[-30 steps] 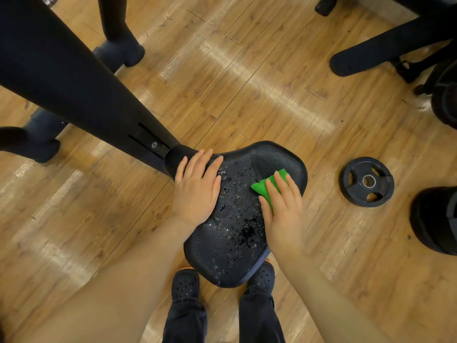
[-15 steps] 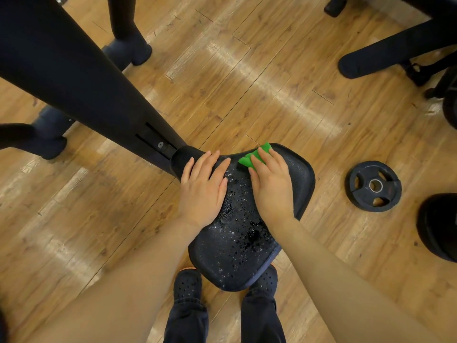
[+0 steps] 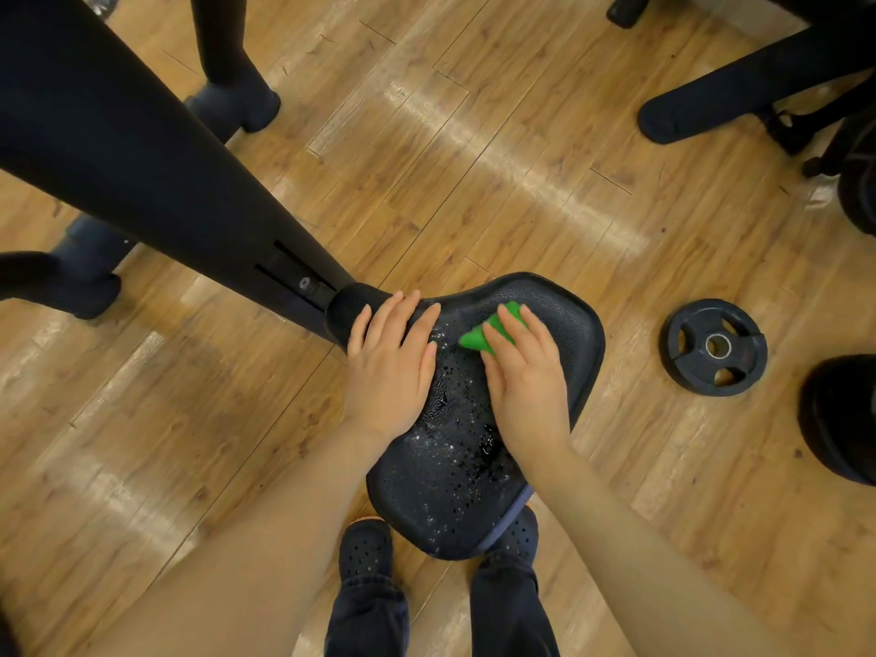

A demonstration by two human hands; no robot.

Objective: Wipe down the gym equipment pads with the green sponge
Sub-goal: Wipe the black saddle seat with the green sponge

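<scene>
Sponge (image 3: pixel 479 336), bright green, lies under the fingers of the right hand (image 3: pixel 524 372), which press it flat against the far part of the black pad (image 3: pixel 441 486), only its left corner and a bit of its far edge peeping out past the fingertips. Just left of that hand, the left hand (image 3: pixel 388 367) rests palm down on the pad's narrow neck, fingers straight and close together, with wet droplets glistening on the pad between and below the two. Beyond the left fingertips a thick black post (image 3: pixel 142 173) runs away up-left, a small weight plate (image 3: pixel 713 347) lies on the wooden floor (image 3: pixel 474 158) well to the right of the right hand, and dark shoes (image 3: pixel 365 550) show beneath the pad's near edge.
</scene>
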